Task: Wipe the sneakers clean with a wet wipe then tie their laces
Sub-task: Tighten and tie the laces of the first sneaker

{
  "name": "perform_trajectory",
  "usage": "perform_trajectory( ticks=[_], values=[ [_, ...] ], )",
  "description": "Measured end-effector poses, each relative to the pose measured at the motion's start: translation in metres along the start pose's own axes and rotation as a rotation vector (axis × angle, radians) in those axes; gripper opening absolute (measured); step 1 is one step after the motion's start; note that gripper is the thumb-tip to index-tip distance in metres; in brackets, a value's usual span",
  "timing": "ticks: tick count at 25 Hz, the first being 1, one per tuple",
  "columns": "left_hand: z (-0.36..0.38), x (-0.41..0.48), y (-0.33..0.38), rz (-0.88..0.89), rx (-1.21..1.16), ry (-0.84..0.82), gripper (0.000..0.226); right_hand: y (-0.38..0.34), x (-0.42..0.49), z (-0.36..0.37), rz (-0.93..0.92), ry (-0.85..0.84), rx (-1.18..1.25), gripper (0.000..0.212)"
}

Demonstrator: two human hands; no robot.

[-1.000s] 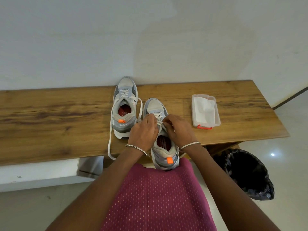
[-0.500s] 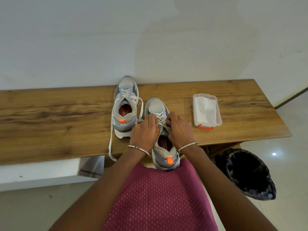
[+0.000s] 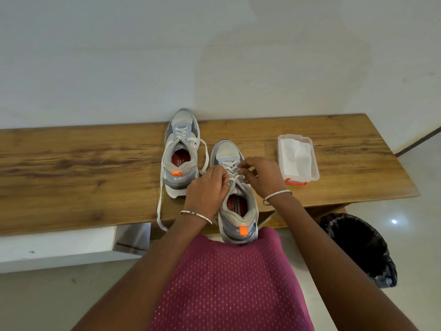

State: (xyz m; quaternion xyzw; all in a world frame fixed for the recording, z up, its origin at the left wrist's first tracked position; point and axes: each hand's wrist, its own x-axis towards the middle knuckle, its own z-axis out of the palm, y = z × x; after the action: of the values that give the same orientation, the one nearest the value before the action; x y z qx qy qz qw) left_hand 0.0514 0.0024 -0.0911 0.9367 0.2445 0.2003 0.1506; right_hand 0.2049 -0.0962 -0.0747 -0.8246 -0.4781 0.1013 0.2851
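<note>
Right hand (image 3: 261, 174) lifted, both hands pinching near sneaker's (image 3: 236, 199) laces (image 3: 231, 172).

A wooden bench (image 3: 95, 168) runs along a white wall. On it stand two grey-and-white sneakers: the far sneaker (image 3: 181, 154) with its loose lace (image 3: 160, 199) trailing over the near edge, and the near sneaker (image 3: 236, 201) overhanging that edge. A clear wipe box (image 3: 298, 160) sits to the right.
</note>
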Motion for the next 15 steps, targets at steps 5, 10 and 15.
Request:
perform_trajectory(
  ticks=[5, 10, 15],
  values=[
    [-0.001, -0.002, 0.005, -0.035, 0.021, 0.022, 0.012, -0.004, 0.017, -0.009, -0.221, -0.195, -0.235, 0.015],
    [0.001, -0.001, 0.007, -0.004, 0.069, 0.073, 0.010, -0.008, 0.012, -0.006, -0.352, -0.263, -0.485, 0.018],
    [0.004, 0.003, 0.003, 0.046, 0.097, 0.062, 0.014, -0.004, 0.008, -0.008, -0.386, -0.289, -0.443, 0.020]
  ],
)
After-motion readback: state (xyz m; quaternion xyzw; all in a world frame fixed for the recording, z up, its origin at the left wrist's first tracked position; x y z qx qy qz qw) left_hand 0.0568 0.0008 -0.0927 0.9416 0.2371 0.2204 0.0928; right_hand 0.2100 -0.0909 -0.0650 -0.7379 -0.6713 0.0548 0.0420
